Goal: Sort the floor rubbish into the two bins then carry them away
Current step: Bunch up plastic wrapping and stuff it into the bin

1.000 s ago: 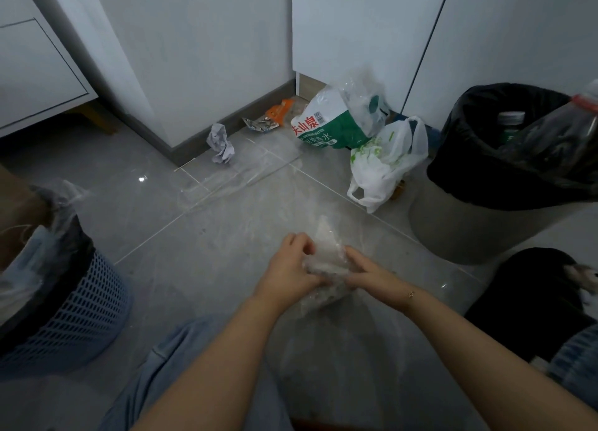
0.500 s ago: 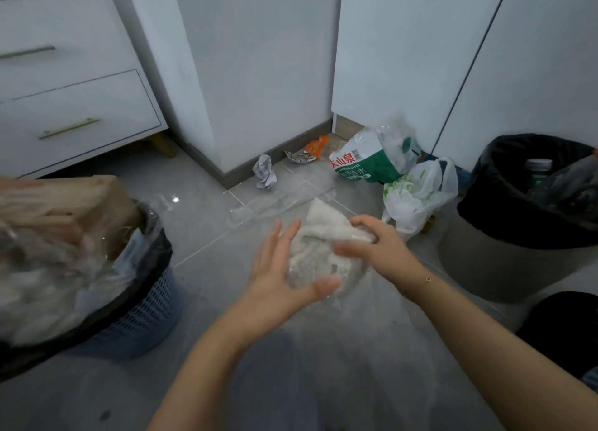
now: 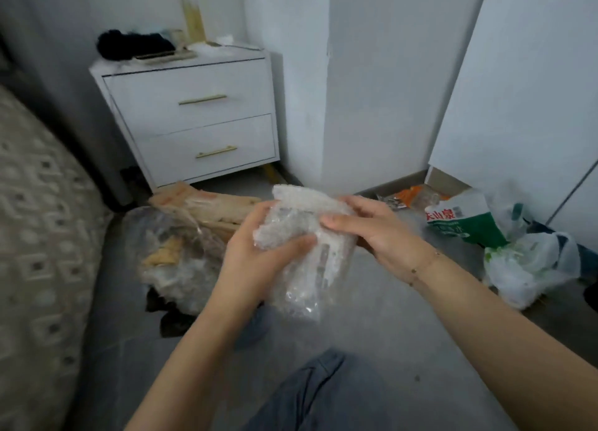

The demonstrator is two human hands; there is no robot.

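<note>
Both the left hand (image 3: 259,262) and the right hand (image 3: 378,233) gripped the bubble wrap (image 3: 304,252) above bare floor (image 3: 404,333), beside the overfull bin (image 3: 174,256); bags (image 3: 530,269) crowded the cabinet edge.

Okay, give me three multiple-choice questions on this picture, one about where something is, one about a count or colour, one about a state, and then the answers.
1. Where is the green and white printed plastic wrapper?
A. on the floor to the right of the hands
B. on the nightstand
C. in the overfilled bin

2. How many drawers has the white nightstand?
A. one
B. two
C. four

3. What holds the crumpled clear bubble wrap?
A. nothing
B. the right hand alone
C. both hands

Answers: 1 A, it lies by the cupboard base; 2 B, two gold handles show; 3 C, the left hand and the right hand grip it.
</note>
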